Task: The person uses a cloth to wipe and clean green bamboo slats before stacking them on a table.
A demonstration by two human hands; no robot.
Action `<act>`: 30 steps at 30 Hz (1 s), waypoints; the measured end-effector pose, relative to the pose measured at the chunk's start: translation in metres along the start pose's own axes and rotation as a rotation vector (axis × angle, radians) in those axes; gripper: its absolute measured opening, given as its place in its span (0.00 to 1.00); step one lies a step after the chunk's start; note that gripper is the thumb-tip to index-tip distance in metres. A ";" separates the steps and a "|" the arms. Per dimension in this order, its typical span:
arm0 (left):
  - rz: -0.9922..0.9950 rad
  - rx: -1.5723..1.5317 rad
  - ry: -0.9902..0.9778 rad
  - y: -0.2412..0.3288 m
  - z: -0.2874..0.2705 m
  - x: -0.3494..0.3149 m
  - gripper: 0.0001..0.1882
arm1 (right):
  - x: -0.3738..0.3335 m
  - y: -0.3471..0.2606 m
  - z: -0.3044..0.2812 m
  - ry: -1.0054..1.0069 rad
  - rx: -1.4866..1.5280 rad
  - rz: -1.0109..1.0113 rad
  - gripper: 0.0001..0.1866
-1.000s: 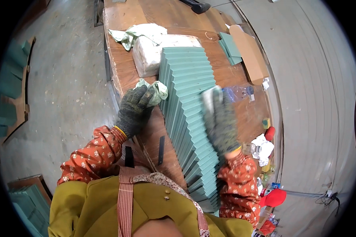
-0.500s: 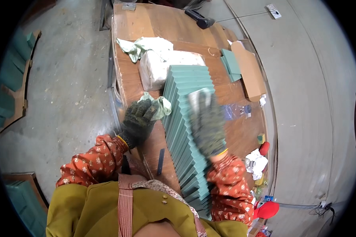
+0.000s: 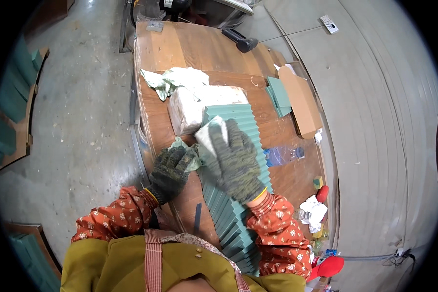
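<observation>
A long row of overlapping teal-green slabs leans in steps down the middle of the wooden table. My right hand, in a dark camouflage knit glove, lies over the row, pressing a folded white cloth on its left side. The cloth sticks out past the fingers, which hide part of it. At the row's left edge my left hand, gloved alike, has its fingers curled on a crumpled pale green cloth. Behind the slabs sits a white wrapped block, with another pale green rag beyond it.
On the table lie a black handheld tool, thin green sheets, a brown cardboard piece, a clear plastic bottle and a dark flat strip. A grey wall runs along the right. More green slabs stand at left.
My right hand has swept left across the slabs with the white cloth. My left hand keeps to the row's left edge with the green cloth. The whole view has shifted slightly.
</observation>
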State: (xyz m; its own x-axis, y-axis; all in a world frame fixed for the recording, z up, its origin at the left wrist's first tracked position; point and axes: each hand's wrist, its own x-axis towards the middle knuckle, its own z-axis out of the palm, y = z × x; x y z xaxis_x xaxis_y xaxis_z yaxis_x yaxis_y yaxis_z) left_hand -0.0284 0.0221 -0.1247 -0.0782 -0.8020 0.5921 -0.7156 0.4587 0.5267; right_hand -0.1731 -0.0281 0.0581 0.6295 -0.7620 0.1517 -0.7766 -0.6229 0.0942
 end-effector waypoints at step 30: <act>-0.277 -0.540 -0.117 0.007 0.019 0.002 0.35 | 0.031 -0.040 -0.016 -0.422 0.496 0.366 0.22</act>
State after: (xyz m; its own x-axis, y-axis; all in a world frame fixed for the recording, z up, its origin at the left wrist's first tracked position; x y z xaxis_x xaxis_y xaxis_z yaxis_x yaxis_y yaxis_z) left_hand -0.0473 0.0164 -0.1314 -0.0368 -0.9418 0.3342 -0.2699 0.3314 0.9041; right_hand -0.1228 -0.0242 0.0748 0.3656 -0.8769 -0.3119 -0.8996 -0.2470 -0.3601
